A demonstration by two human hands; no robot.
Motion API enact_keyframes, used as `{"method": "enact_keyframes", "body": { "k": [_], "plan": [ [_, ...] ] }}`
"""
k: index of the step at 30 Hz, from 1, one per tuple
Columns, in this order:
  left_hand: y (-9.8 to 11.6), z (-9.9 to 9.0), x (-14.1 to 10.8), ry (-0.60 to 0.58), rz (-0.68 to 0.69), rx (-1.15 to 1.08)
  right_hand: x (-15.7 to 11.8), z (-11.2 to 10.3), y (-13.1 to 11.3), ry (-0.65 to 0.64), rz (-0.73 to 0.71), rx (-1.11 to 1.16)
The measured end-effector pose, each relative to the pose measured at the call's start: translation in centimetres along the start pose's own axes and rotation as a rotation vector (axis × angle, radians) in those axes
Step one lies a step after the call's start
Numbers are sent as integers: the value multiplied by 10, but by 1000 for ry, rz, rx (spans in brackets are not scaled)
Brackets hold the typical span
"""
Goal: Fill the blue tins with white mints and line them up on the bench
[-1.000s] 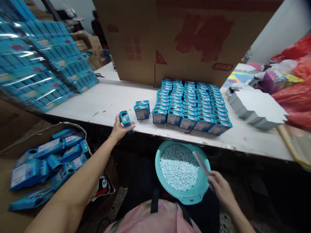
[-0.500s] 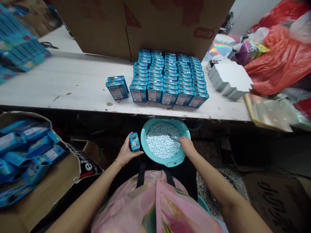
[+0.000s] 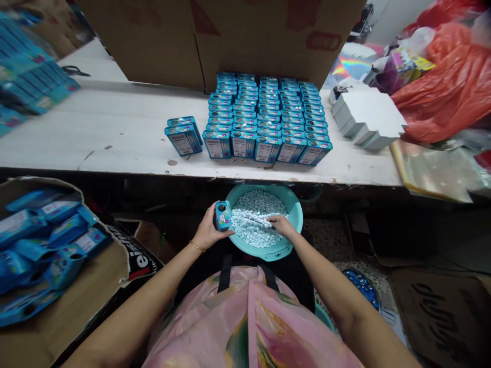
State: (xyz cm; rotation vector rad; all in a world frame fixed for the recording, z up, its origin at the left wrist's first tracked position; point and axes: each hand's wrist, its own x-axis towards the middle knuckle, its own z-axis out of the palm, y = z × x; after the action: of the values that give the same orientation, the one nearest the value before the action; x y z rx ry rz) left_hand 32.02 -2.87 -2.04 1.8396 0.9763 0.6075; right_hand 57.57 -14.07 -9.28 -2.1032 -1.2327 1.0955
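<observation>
A small blue box (image 3: 223,216) with a dark round opening on top stands upright in my left hand (image 3: 207,230), at the left rim of the turquoise basin (image 3: 296,214). Small pale-blue pellets (image 3: 261,237) fill much of the basin. My right hand (image 3: 282,224) is over the basin's right part, closed on a scoop (image 3: 256,220) heaped with pellets, its front end pointing toward the box. The scoop is mostly covered by pellets, so its shape is hard to make out.
Rows of similar blue boxes (image 3: 267,148) stand on the white table (image 3: 134,148), two more (image 3: 184,139) beside them. At left is a carton (image 3: 95,276) of blue boxes; at right, white card pieces (image 3: 370,115) and an orange bag (image 3: 433,107).
My right hand has moved left and lifted the scoop, now loaded with pellets. My left hand has brought the blue box right and slightly up, to the basin's rim.
</observation>
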Motion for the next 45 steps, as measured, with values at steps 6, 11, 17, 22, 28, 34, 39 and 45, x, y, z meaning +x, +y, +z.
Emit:
{"method": "enact_keyframes", "body": {
  "k": [6, 11, 17, 22, 28, 34, 39, 45],
  "plan": [
    [11, 12, 16, -83, 189, 233, -37, -61, -38, -20, -130, 189],
    [14, 33, 24, -126, 279, 350, -59, -98, -87, 15, -246, -147],
    [11, 53, 24, -100, 351, 389, -69, -106, -140, 34, -158, -805],
    [5, 62, 24, -86, 358, 389, -71, -104, -175, -37, -168, -987],
    [-2, 61, 26, -35, 368, 353, -71, -123, -145, -35, -123, -965],
    [-10, 43, 13, 59, 360, 272, -42, -57, -48, 1, 37, -775],
    [-16, 40, 6, 87, 333, 192, -21, 19, -25, -56, -1, -639],
    [-9, 35, 10, 120, 217, 113, -2, 7, -4, -148, -29, -386]
  ]
}}
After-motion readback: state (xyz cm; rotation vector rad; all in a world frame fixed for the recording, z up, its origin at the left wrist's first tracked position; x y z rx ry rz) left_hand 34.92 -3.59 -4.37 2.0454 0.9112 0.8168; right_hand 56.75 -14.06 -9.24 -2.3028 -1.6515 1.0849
